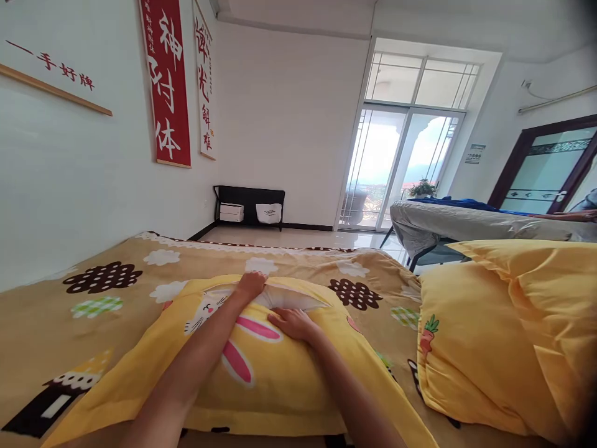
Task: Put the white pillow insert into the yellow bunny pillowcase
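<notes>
A yellow pillowcase (298, 367) with a white rabbit print and pink ears lies on the bed in front of me. Its opening gapes at the far side, and a white pillow (291, 298) shows inside. My left hand (252, 285) is closed on the far edge of that opening. Lower and to the right, my right hand (295, 323) grips the near edge, thumb on the outside and fingertips partly hidden at the fold. Both forearms cross over the pillowcase.
A brown patterned bedsheet (107, 317) covers the bed. On the right rests another yellow pillow (471, 330) with a carrot print. Beyond it stands a table (466, 218) under a plastic cover. A black rack (249, 198) is against the far wall, left of glass doors (387, 162).
</notes>
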Demonstrator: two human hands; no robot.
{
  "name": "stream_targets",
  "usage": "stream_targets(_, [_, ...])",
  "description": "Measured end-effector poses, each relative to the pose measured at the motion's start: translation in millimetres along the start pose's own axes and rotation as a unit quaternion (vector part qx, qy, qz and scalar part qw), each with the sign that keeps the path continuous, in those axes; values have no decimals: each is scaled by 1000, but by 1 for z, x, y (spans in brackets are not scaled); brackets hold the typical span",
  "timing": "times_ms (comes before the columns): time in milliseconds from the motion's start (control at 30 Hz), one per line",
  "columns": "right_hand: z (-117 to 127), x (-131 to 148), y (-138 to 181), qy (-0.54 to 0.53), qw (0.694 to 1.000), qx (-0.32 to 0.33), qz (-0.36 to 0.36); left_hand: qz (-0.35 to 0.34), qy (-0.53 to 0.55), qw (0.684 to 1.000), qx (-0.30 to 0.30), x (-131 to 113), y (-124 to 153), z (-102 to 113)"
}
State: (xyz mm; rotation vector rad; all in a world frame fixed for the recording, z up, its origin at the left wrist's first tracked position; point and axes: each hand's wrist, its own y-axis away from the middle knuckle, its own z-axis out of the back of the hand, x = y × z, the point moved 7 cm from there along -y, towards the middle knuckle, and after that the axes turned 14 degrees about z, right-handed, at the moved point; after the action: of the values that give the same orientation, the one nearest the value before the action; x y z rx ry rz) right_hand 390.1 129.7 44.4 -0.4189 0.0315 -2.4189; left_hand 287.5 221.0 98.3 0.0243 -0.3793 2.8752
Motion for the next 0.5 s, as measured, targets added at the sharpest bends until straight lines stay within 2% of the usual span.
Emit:
stream_targets(67, [0,0,-1,-4,1000,-2,4,-26,2,1000,-13,3,8,12])
stream_targets(133, [-4,4,0,-6,1000,-8,10,-51,-1,999,-9,5,24,14])
stream_targets(267, [-5,18,13,0,999,-40,26,-75,-12,996,36,7,70,-9])
stream_targets(367, [19,31,30,13,996,-56,67,-74,-3,997,38,8,95,-13])
stream_targets(433, [48,40,40,39,992,-95,76,-76,7,997,19,6,106,2])
stream_targets(500, [78,52,48,96,978,-164,89,-78,15,997,-18,1,115,25])
